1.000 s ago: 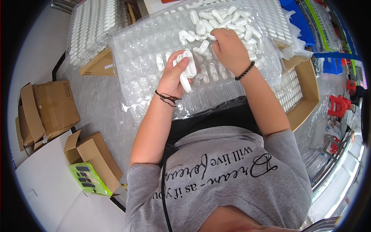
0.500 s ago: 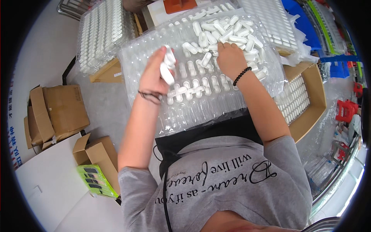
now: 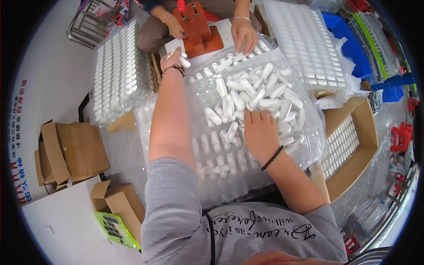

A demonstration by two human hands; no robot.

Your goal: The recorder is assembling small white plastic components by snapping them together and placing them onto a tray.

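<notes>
A: Setting?

B: Small packing workshop, hand assembly. Evidence: clear plastic blister tray (image 3: pixel 221 176) on the work surface, heaped with white capsule-shaped pieces (image 3: pixel 256 95); filled trays stacked at the left (image 3: pixel 117 70) and at the top right (image 3: pixel 309 44).

A: Further signs?

B: Open cardboard cartons (image 3: pixel 73 150) on the pale floor, another carton (image 3: pixel 353 150) holding filled trays, blue storage bins (image 3: pixel 353 48), an orange hand press (image 3: pixel 196 26) with a second person's hands at it.

Flattened cardboard boxes (image 3: pixel 73 152) lie left; blue bins (image 3: pixel 349 42) stand upper right.
</notes>
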